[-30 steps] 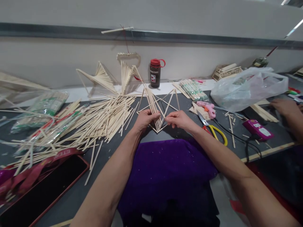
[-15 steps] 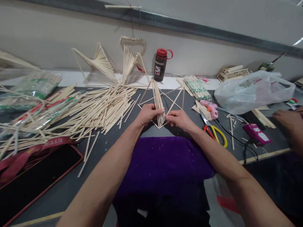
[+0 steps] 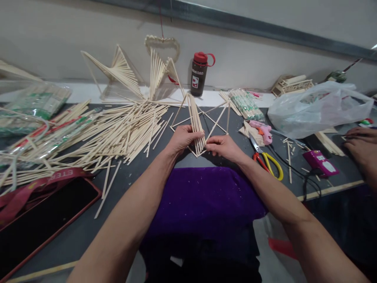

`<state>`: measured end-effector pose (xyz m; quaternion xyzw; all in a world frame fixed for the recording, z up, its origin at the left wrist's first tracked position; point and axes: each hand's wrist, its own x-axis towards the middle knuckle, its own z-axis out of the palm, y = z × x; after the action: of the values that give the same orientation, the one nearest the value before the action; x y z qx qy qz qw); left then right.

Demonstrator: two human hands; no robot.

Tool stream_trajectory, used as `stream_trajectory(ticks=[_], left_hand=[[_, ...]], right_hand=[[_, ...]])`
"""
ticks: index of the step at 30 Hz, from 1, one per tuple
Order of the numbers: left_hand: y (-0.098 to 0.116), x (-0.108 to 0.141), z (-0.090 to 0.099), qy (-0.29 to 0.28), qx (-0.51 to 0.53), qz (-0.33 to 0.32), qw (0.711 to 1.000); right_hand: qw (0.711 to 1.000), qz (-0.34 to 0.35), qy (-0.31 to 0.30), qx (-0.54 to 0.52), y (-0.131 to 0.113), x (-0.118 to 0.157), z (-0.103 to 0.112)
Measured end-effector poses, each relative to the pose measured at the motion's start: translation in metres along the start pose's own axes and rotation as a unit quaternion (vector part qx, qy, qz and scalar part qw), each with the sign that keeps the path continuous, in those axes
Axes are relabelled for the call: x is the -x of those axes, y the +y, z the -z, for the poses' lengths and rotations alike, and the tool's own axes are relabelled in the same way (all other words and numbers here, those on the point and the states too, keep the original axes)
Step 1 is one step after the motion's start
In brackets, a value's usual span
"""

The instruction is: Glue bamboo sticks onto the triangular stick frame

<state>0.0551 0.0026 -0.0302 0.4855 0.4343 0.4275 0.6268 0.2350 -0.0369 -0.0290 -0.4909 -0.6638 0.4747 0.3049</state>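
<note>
A frame of thin wooden sticks [image 3: 217, 121] stands on the dark table, with a fanned row of sticks [image 3: 194, 114] slanting up its left side. My left hand [image 3: 186, 138] is closed on that row, thumb across the front of the sticks. On the right, my right hand [image 3: 221, 147] pinches at the lower right end of the same row, near the frame's front corner. Its fingertips hide exactly which stick they grip. Left of the hands lies a big loose pile of wooden sticks [image 3: 129, 131].
Scissors [image 3: 266, 159], a pink glue gun [image 3: 263, 131] and a purple power socket [image 3: 321, 163] lie to the right, before a plastic bag [image 3: 318, 112]. Behind stand a bottle [image 3: 198, 76] and a finished stick model [image 3: 119, 74]. A phone [image 3: 50, 224] lies front left. Another person's hand [image 3: 362, 143] rests far right.
The view has shifted slightly, so the background sits a little higher. Both my hands keep nearly the same hold on the sticks. The other person's hands at far right have moved a little.
</note>
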Motion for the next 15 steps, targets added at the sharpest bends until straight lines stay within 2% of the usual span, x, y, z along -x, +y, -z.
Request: stream_trajectory(ticks=[6, 15], left_hand=[[0.0019, 0.0003, 0.0009, -0.001, -0.014, 0.003, 1.0], [0.0009, -0.0001, 0.002, -0.005, -0.02, 0.003, 1.0]], right_hand=[[0.999, 0.019, 0.015, 0.034, -0.0024, 0.0003, -0.0039], [1.0, 0.011, 0.005, 0.023, 0.0004, 0.003, -0.0062]])
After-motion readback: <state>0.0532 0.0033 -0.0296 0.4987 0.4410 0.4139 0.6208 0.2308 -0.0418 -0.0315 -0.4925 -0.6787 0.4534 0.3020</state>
